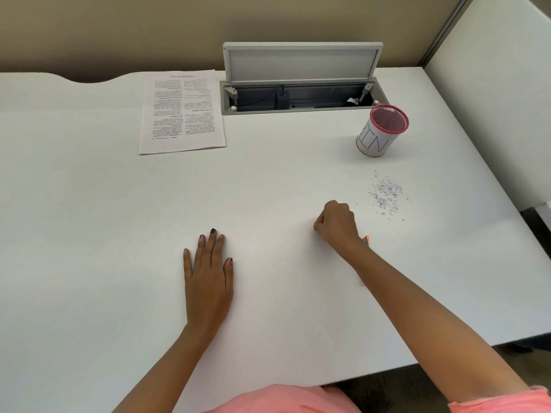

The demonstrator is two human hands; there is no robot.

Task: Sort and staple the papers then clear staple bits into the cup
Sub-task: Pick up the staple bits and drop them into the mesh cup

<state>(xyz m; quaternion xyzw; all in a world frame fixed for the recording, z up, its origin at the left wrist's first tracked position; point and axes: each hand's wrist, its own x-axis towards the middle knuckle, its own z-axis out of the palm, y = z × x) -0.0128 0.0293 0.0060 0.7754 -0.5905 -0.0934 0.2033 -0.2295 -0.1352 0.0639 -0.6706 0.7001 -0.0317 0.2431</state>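
1. The left hand [208,281] lay flat on the white desk [119,204], palm down, fingers straight and slightly spread, holding nothing.
2. The right hand [337,225] rested further right on the desk, its fingers curled under with the knuckles up. I could not tell whether they pinched anything, as the fingertips were hidden beneath the hand.
3. A small orange object [366,239] poked out from behind the right wrist. Too little of it showed to name it, though it may have been a small stapler.
4. The staple bits [386,193] lay scattered in a loose pile on the desk, just beyond the right hand and to its right, apart from the fingers.
5. The pink mesh cup [381,132] stood upright past the bits, near the desk's far right. It was wrapped in white paper with hand-drawn letters that seemed to read "BIN".
6. The papers [182,111] sat in a neat stack at the far side of the desk, left of centre, with printed text facing up and well apart from both hands.
7. Just right of the papers, a recessed cable tray [301,98] was set in the desk with its lid [301,62] raised upright. A black plug [281,98] sat inside it.
8. A pink garment [283,400] showed at the bottom edge, below the near side of the desk.
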